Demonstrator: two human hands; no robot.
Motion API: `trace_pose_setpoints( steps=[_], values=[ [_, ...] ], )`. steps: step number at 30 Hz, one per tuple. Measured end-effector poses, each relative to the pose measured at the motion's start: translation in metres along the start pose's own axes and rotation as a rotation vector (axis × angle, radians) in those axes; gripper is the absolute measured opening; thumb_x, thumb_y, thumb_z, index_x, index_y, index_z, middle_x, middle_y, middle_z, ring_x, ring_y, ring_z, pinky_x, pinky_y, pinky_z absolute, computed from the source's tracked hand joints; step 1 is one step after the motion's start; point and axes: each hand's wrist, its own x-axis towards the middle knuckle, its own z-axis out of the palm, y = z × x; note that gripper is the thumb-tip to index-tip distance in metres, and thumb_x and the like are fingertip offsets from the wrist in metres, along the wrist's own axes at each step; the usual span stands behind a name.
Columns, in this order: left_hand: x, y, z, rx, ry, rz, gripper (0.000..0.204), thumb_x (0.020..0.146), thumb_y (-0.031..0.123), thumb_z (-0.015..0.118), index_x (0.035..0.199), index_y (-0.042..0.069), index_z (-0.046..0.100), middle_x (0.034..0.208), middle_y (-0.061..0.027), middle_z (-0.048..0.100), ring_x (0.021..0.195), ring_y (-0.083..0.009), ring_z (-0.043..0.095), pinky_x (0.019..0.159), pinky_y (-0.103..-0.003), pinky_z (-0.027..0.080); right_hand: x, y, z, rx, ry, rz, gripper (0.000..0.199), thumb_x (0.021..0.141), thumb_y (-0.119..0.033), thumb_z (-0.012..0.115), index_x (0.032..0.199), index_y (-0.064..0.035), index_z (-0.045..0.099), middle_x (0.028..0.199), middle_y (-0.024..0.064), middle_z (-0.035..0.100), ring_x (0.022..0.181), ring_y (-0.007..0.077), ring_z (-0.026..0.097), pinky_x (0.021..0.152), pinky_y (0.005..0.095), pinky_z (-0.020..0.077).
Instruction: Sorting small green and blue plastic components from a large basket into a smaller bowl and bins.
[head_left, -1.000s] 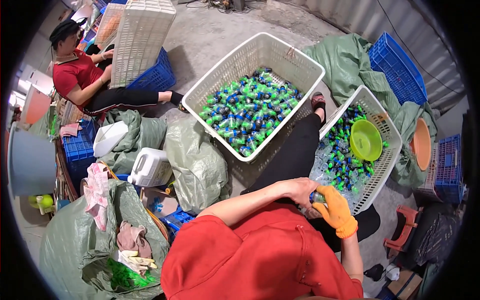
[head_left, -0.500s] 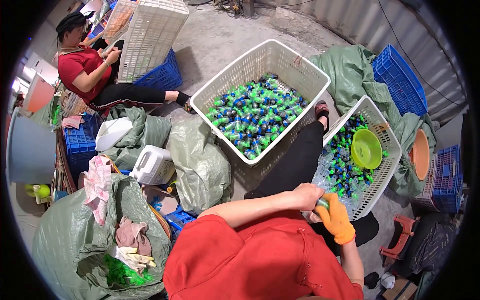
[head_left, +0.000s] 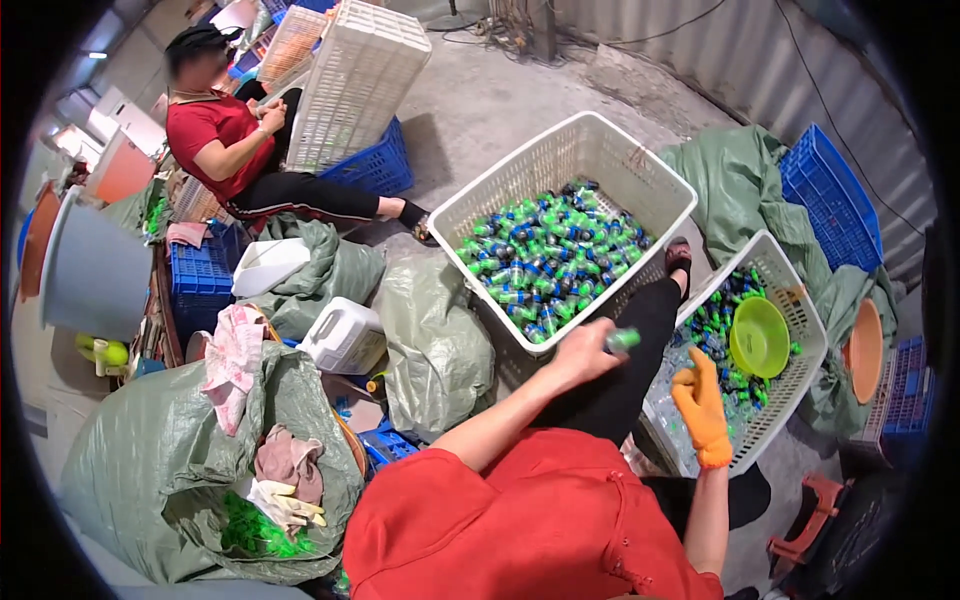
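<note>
Green-capped small bottle (head_left: 622,341) sits gripped in the bare left hand (head_left: 580,352), just past the white basket (head_left: 560,165) rim. Orange-gloved right hand (head_left: 700,405) hangs free, fingers spread wide.

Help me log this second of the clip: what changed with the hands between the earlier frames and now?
The bare left hand has parted from the orange-gloved right hand and swung out toward the large white basket of bottles, holding a small green-capped bottle. Earlier both hands were together at the smaller white basket. The gloved hand stayed near that basket, now with fingers spread. The baskets and the green bowl have not moved.
</note>
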Motion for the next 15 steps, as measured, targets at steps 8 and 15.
trace_pose_setpoints(
  steps=[8, 15],
  values=[
    [0.049, -0.101, 0.036, 0.224, 0.422, -0.36, 0.053, 0.075, 0.051, 0.065, 0.096, 0.003, 0.058, 0.084, -0.0214, 0.065, 0.077, -0.0416, 0.062, 0.07, -0.046, 0.049, 0.033, 0.043, -0.123, -0.066, 0.0, 0.262, 0.034, 0.086, -0.009, 0.052, 0.12, -0.0035, 0.054, 0.075, 0.0029, 0.054, 0.058, 0.0089, 0.043, 0.051, 0.0199, 0.0355],
    [0.06, -0.115, 0.045, 0.238, 0.415, -0.623, 0.062, 0.082, 0.064, 0.051, 0.096, 0.003, 0.057, 0.083, -0.0215, 0.066, 0.078, -0.0425, 0.062, 0.071, -0.047, 0.049, 0.073, 0.089, -0.186, -0.167, 0.06, 0.356, 0.031, 0.087, -0.011, 0.052, 0.117, -0.0043, 0.056, 0.076, 0.0012, 0.054, 0.059, 0.0093, 0.042, 0.052, 0.021, 0.0357]
  ],
)
